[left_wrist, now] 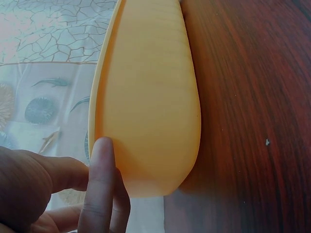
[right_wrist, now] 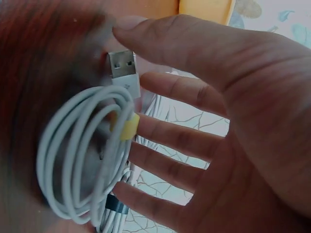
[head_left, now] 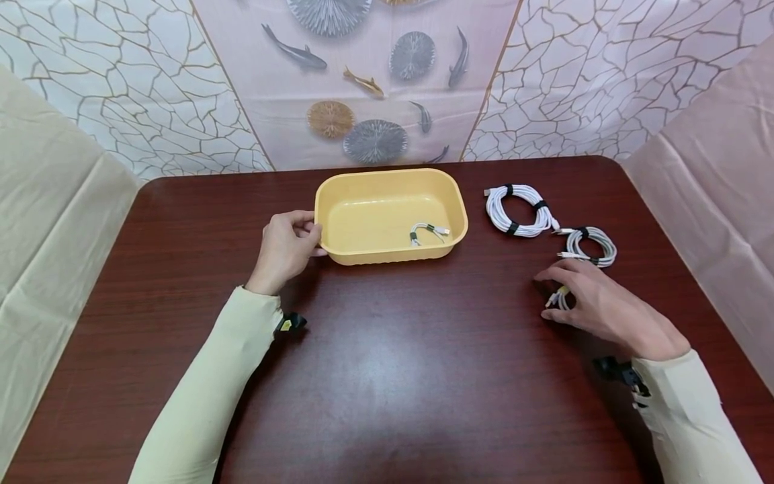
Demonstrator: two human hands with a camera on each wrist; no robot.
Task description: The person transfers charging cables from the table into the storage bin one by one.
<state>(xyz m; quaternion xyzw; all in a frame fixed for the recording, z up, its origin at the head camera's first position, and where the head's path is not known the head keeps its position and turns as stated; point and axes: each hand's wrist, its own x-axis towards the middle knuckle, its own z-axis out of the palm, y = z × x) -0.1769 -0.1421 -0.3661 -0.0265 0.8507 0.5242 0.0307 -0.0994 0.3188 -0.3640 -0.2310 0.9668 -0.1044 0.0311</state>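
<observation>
At the left end of a yellow plastic basin (head_left: 387,256), my left hand (head_left: 287,250) pinches the rim, fingers against the outer wall in the left wrist view. A short white cable (head_left: 428,232) with a dark tie lies inside the basin. My right hand (head_left: 598,306) reaches over a coiled white USB cable (right_wrist: 80,155) with a yellow tie (right_wrist: 125,127). Its thumb and fingers are spread around the coil, fingertips right at the cable and its USB plug (right_wrist: 124,70). In the head view the hand partly hides this coil.
Behind the right hand lie a larger white cable coil (head_left: 519,211) with black ties and a smaller greyish cable coil (head_left: 595,247). The dark wooden table (head_left: 387,376) meets a patterned cloth backdrop (head_left: 375,81) at its far edge.
</observation>
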